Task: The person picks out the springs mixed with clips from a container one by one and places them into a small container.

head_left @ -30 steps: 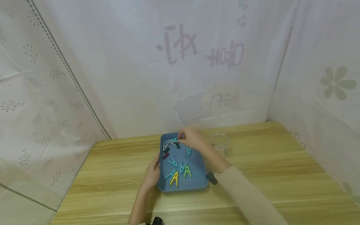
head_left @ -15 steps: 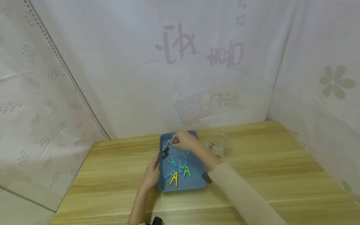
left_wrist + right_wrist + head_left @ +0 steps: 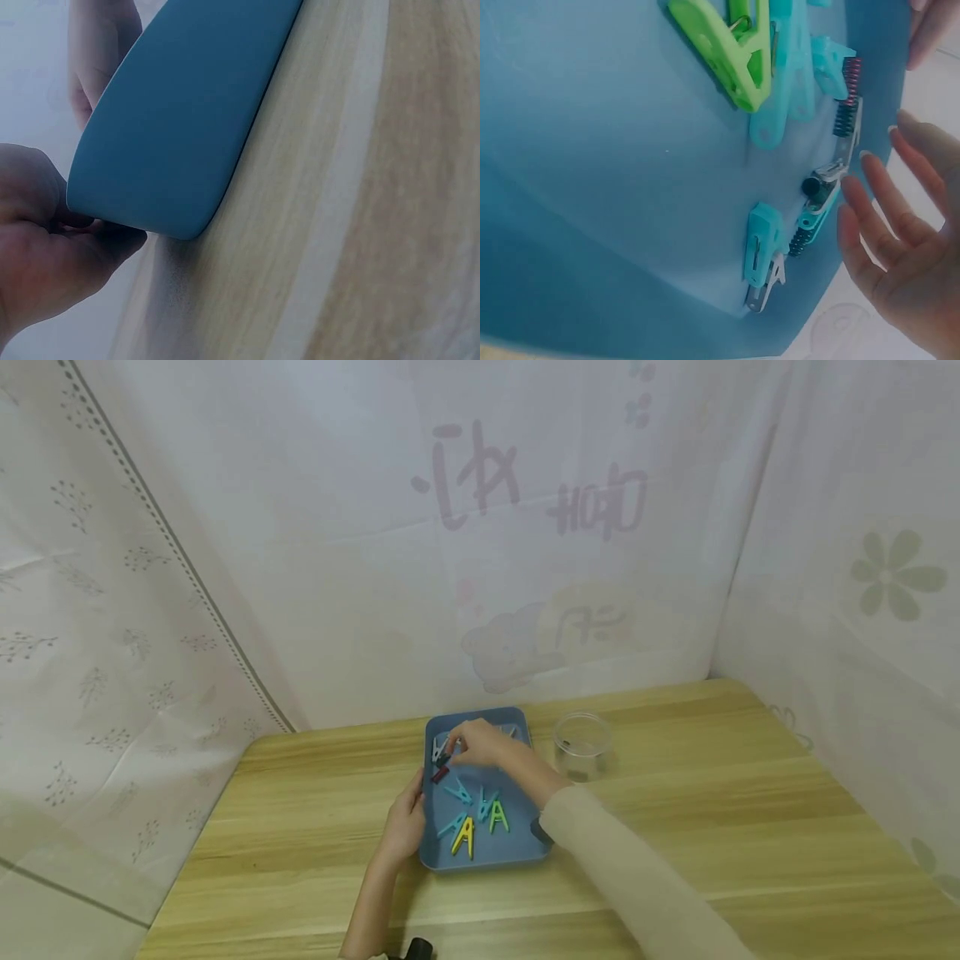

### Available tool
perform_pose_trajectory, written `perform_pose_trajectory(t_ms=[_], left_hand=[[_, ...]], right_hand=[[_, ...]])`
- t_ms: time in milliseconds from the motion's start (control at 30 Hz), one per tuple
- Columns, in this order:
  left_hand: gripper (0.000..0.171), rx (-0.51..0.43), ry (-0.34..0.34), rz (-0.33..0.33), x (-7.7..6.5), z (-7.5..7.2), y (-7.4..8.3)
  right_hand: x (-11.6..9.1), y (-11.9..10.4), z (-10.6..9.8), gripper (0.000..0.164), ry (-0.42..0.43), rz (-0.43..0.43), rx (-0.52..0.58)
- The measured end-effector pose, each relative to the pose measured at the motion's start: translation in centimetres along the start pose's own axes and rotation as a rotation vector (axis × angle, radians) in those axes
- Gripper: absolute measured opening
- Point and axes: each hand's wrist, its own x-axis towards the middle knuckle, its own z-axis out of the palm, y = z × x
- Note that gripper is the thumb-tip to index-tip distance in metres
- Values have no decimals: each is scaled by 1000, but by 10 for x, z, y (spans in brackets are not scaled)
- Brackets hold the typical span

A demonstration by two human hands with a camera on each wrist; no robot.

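My left hand (image 3: pixel 406 821) grips the left side of a blue tray (image 3: pixel 525 843); the left wrist view shows its thumb and fingers at the tray's rim (image 3: pixel 135 214). Over the tray's far left part is my right hand (image 3: pixel 483 745), fingers bent downward beside a dark coil-ribbed piece (image 3: pixel 444 760) and a dark red one (image 3: pixel 440 774). In the right wrist view the fingers of that hand (image 3: pixel 907 232) are spread, with nothing between them. A yellow clothespin (image 3: pixel 464 837), a green clothespin (image 3: pixel 498 816) and several turquoise clothespins (image 3: pixel 459 792) lie in the tray's nearer half.
A clear round jar (image 3: pixel 581 747) stands right of the tray, with a small dark thing at its inner wall. White patterned cloth (image 3: pixel 360 610) hangs behind and beside the wooden table (image 3: pixel 712 793).
My right hand has moved left and toward me from the tray's far end, to the dark ribbed piece. White clips now show at the tray's far right. The left hand keeps its grip.
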Motion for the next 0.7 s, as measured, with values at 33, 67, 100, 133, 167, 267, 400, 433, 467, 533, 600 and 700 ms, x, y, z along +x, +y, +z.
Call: perform_pose_trajectory(t_ms=[33, 67, 100, 133, 167, 267, 400, 433, 467, 533, 600, 700], left_hand=[[49, 1, 1, 2, 0, 0, 0], [49, 5, 2, 2, 0, 0, -1], [49, 7, 2, 5, 0, 0, -1], [49, 9, 0, 7, 1, -1, -1], [49, 11, -3, 12, 1, -1, -2], [49, 7, -14, 12, 1, -1, -2], [50, 5, -24, 15, 1, -1, -3], [50, 5, -24, 14, 1, -1, -4], [50, 4, -25, 15, 1, -1, -3], [50, -3, -25, 12, 1, -1, -3], [49, -3, -28, 15, 1, -2, -2], [49, 2, -29, 22, 1, -2, -3]], right_hand=[[1, 0, 1, 17, -8, 0, 6], [2, -1, 1, 18, -15, -4, 13], [3, -1, 2, 18, -23, -7, 20], [4, -2, 2, 18, -32, -10, 22], [5, -2, 3, 18, -41, -12, 22], [9, -5, 6, 17, -60, -27, 23], [14, -7, 11, 13, -70, -36, 11], [15, -7, 12, 12, -68, -35, 10], [16, -7, 13, 12, -69, -29, 5], [18, -6, 16, 12, -69, -19, 9], [20, -3, 18, 12, -72, -6, 15], [22, 0, 21, 13, -76, 12, 29]])
